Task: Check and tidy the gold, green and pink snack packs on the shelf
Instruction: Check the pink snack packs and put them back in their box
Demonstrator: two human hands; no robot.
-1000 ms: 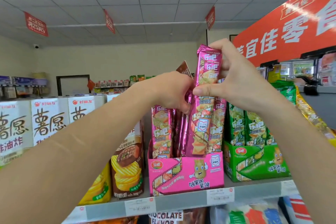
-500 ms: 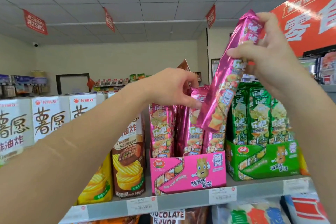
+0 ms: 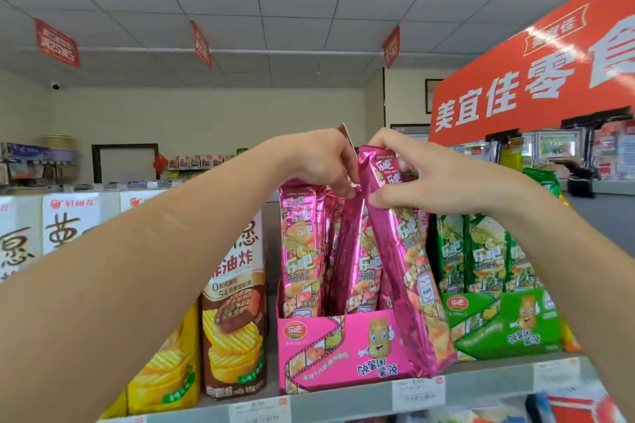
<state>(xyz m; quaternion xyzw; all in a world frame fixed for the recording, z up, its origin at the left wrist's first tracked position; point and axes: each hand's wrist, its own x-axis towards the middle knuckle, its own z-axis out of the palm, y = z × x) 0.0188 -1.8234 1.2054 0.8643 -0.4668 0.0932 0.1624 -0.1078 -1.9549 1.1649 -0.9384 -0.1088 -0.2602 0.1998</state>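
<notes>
A pink display box (image 3: pixel 343 350) stands on the top shelf with several tall pink snack packs (image 3: pixel 299 247) upright in it. My right hand (image 3: pixel 433 178) grips one pink pack (image 3: pixel 409 261) near its top. That pack hangs slanted in front of the box's right side, its lower end down by the shelf edge. My left hand (image 3: pixel 319 161) pinches the tops of the packs standing in the box. Just right of the pink box, a green box (image 3: pixel 505 323) holds green packs (image 3: pixel 481 254). A sliver of gold pack (image 3: pixel 572 340) shows at the far right.
Brown (image 3: pixel 233 319) and yellow (image 3: pixel 168 371) chip boxes stand left of the pink box, white cartons (image 3: pixel 65 227) further left. Price tags (image 3: pixel 417 393) line the grey shelf edge (image 3: pixel 343 405). An orange store sign (image 3: pixel 536 79) hangs upper right. More goods sit on the shelf below.
My right hand has brought the pink pack down from high at the right to the front of the pink box. My left hand stays at the pack tops.
</notes>
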